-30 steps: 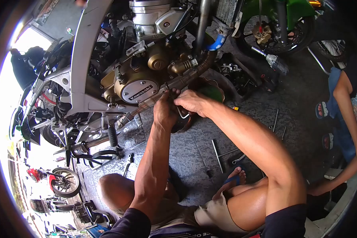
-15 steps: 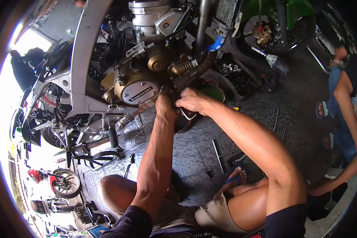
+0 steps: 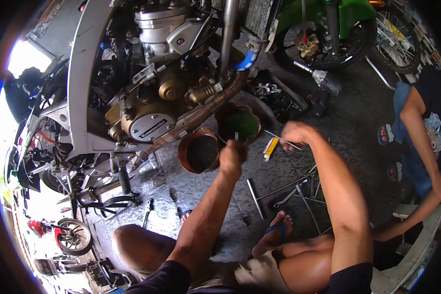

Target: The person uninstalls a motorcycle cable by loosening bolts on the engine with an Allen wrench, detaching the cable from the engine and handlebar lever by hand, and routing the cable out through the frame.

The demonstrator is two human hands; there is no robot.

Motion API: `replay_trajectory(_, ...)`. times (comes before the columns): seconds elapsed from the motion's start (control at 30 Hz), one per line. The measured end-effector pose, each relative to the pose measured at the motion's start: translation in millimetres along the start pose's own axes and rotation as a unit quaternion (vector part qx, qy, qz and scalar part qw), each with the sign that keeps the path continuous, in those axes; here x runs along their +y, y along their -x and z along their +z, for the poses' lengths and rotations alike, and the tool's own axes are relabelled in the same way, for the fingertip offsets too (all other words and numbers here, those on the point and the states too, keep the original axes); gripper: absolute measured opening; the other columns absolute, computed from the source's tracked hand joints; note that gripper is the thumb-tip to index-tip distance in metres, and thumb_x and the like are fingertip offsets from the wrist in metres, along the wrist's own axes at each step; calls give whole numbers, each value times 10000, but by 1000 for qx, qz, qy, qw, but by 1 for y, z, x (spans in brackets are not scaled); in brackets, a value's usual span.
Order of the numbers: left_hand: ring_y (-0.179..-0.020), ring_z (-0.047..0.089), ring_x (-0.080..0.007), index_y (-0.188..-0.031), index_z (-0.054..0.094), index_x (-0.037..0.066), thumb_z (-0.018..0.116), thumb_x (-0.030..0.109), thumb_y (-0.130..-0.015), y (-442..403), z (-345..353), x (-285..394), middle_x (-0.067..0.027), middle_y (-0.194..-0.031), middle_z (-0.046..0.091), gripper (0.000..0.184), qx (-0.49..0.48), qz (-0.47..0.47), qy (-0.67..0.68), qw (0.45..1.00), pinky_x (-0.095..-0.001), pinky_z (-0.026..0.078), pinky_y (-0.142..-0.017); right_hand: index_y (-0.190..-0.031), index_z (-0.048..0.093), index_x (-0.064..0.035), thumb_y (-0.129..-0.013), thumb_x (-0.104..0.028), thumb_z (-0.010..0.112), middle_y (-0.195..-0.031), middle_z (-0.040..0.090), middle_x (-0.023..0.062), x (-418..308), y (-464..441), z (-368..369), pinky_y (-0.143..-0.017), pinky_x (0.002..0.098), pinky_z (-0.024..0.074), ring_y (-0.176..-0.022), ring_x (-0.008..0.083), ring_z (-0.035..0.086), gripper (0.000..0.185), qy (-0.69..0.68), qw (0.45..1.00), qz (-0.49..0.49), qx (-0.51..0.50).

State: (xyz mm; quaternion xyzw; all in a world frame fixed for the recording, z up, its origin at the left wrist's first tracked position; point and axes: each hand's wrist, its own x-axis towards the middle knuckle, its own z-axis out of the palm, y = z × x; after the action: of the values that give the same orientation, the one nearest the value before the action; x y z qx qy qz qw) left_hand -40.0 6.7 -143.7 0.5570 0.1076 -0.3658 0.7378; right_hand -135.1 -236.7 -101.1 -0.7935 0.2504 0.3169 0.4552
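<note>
My right hand [image 3: 297, 135] is closed on a thin, bent metal rod that looks like a hex key [image 3: 273, 134], held over the floor right of the containers. A small yellow-and-white packet [image 3: 270, 148] lies just left of that hand. My left hand [image 3: 233, 158], slightly blurred, has its fingers curled in; anything inside them is hidden. It is in front of a rusty round container [image 3: 183, 156] with a dark inside and a second one with green inside [image 3: 240, 126]. Above them is the motorcycle engine [image 3: 154, 125] with its bronze covers and exhaust pipe [image 3: 213, 104].
On the floor lie a T-handle wrench [image 3: 255, 198], spanners [image 3: 285, 196] and a ratchet [image 3: 148, 211]. A green motorcycle's front wheel [image 3: 323, 46] stands at the back. A person [image 3: 421, 122] sits at the right. More motorcycles are at the left.
My right hand has moved away from below the engine to the right, carrying the bent rod. My left hand has drawn back from the engine, uncovering the containers. The view has shifted right.
</note>
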Motion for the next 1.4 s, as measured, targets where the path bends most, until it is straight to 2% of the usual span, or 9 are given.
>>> replay_trajectory(0.2,-665,590,-186,-978,639,4,542,313,-924,-36,99,-38,-115,-829,659,329,-81,4,-128,988,-334,480,-621,-856,702,-11,-857,-138,636,-746,711,83,96,47,-16,-469,309,472,-586,147,650,143,-89,981,161,68)
replay_trajectory(0.4,-607,573,-161,-965,672,-8,570,305,-959,-21,119,4,-97,-842,692,329,-80,32,-241,967,-310,484,-616,-897,681,9,-867,-119,617,-756,713,114,72,62,-17,-463,286,477,-549,157,648,146,-85,984,141,69)
replay_trajectory(0.67,-641,596,-216,-1033,638,-10,427,278,-997,36,-6,35,-133,-878,668,359,-127,126,-114,977,-339,503,-665,-912,646,14,-933,-164,540,-744,688,112,-108,56,68,-524,282,491,-604,165,647,208,-61,988,-143,-1)
replay_trajectory(0.83,-682,626,-234,-983,622,-8,409,244,-988,64,-70,80,-130,-816,635,330,-201,141,121,962,-347,531,-660,-847,634,54,-944,-208,497,-690,670,146,-196,38,149,-536,331,505,-569,199,652,311,-117,948,-250,157)
replay_trajectory(0.9,-559,559,-192,-911,639,28,448,203,-968,74,-83,92,-72,-751,614,265,-58,181,156,969,-323,494,-535,-911,648,54,-946,-209,494,-789,687,194,-218,29,174,-672,373,531,-712,283,689,306,-69,955,-240,159)
replay_trajectory(0.97,-634,589,-168,-925,653,13,492,187,-963,79,-99,105,-67,-775,634,240,-33,177,188,966,-303,502,-589,-982,658,51,-951,-210,486,-935,687,238,-229,8,204,-824,406,506,-912,369,668,314,-72,864,-384,318)
replay_trajectory(1.03,-723,615,-158,-935,668,-3,530,187,-957,77,-114,115,-73,-817,654,236,-15,187,154,970,-286,505,-647,-1025,655,59,-954,-221,485,-1038,666,260,-243,7,224,-894,423,476,-1036,426,612,336,-102,869,-357,326)
replay_trajectory(1.2,-786,613,-160,-982,683,-64,575,216,-934,85,-117,127,-124,-886,697,304,29,239,71,968,-310,498,-724,-1011,656,59,-987,-189,475,-935,684,199,-256,3,244,-791,358,475,-875,239,642,308,-252,849,-300,354)
replay_trajectory(1.4,-978,661,-414,-1031,688,-48,548,230,-911,96,-123,143,-297,-968,674,334,83,280,-82,953,-428,501,-869,-1053,657,43,-987,-158,495,-943,676,101,-265,13,235,-766,288,477,-855,134,595,266,-300,850,-303,309)
